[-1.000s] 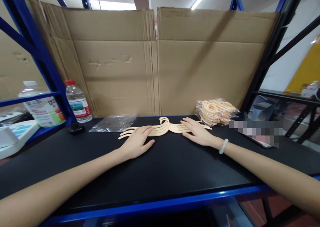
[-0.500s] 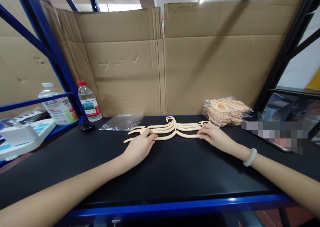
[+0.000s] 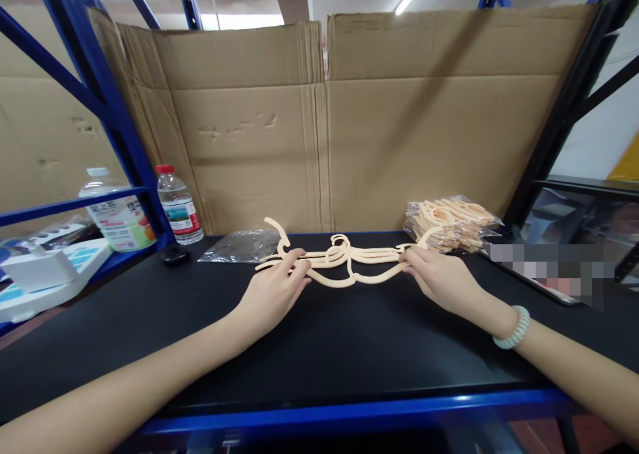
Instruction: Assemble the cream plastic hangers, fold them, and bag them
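Observation:
A cream-coloured clothes hanger [image 3: 332, 281] is gripped from both sides, its middle bowed low toward me and its two ends raised. On its left part are the closed fingers of my left hand [image 3: 272, 291]. My right hand [image 3: 444, 281], with a pale coiled band at the wrist, pinches its right part. Directly behind lie several more cream hangers [image 3: 374, 257] close together on the black tabletop [image 3: 349, 347], a curled hook showing near their middle. My fingers cover parts of both arms of the held hanger.
Bagged cream hangers [image 3: 452, 221] are piled at the back right. A clear plastic bag [image 3: 239, 246] lies back left, near a red-capped water bottle [image 3: 178, 208] and a small black object [image 3: 174, 255]. Cardboard [image 3: 249, 134] walls the back. A flat, pixelated object [image 3: 554, 287] sits right.
The front hanger has tilted: its ends have risen on both sides and its middle has dropped toward me. Both hands keep their grip and have shifted only slightly.

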`<state>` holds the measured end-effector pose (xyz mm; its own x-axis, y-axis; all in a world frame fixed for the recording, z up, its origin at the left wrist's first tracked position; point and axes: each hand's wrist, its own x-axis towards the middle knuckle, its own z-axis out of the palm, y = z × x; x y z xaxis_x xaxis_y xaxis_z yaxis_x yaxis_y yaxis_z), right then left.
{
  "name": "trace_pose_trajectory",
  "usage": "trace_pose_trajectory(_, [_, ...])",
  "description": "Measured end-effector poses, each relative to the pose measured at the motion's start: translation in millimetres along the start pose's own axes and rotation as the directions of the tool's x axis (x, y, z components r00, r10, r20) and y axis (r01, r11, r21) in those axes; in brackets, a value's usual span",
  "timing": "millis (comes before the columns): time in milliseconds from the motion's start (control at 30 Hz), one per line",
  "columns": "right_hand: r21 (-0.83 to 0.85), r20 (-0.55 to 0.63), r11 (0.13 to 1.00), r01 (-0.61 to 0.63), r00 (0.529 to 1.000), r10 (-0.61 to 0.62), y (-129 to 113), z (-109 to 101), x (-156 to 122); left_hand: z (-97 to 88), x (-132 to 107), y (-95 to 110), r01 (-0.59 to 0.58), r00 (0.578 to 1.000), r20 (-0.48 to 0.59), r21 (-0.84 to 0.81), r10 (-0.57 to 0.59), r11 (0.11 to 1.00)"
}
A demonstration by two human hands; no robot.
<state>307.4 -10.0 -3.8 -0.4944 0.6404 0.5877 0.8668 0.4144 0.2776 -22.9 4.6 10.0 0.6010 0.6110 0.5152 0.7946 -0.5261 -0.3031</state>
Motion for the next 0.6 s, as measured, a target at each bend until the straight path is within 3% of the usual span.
trace_pose_trajectory(300, [-0.134,-0.058,0.987,-0.090,0.995,0.083,-6.4,2.3,-2.1,9.7,5.9,-11.5,-0.015,0.975,-0.211,-0.399,-0.075,0.917])
trace_pose_trajectory(600, [-0.163,-0.053,0.983,-0.088,0.995,0.080,-3.9,3.7,-0.9,16.6,5.4,-16.4,-0.049,0.983,-0.175,-0.539,-0.055,0.841])
